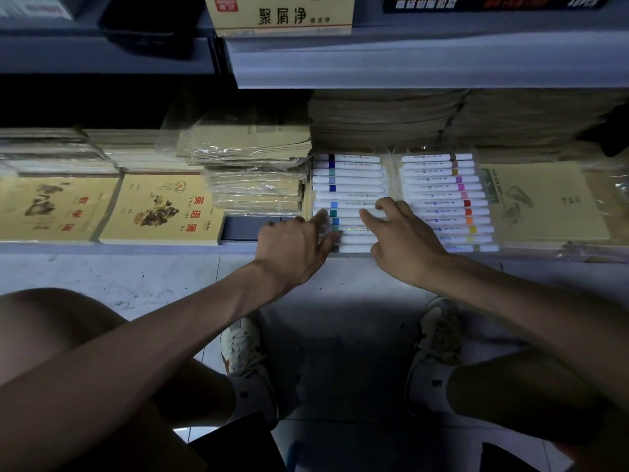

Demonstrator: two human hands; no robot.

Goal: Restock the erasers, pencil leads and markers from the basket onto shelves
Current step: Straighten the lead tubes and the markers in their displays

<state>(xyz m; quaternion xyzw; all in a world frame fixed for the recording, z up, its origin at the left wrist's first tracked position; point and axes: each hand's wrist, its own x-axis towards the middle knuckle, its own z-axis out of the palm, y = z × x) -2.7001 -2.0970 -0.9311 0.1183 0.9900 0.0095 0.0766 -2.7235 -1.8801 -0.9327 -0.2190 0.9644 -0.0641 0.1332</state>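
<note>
Marker set [442,199]: clear flat case, two columns of white-barrelled pens. It lies on the bottom shelf [238,248] with its near edge at the shelf lip. Wrapped exercise books [255,195] are just to its left and a wrapped drawing pad [544,202] is to its right.

Pen axes run left-right, parallel to the shelf lip. The case's depth therefore points away from the person, which is likely the seating direction.

Left grip [296,240]: at the case's left near corner, thumb on top. I cannot tell if the fingers pinch the edge.

Right grip [403,240]: fingers apart, spread on the left column and holding nothing.

Both hands sit on the left half; the right column is untouched. Judgement: the push load is off-centre, so the case may skew. Basket not in view.
</note>
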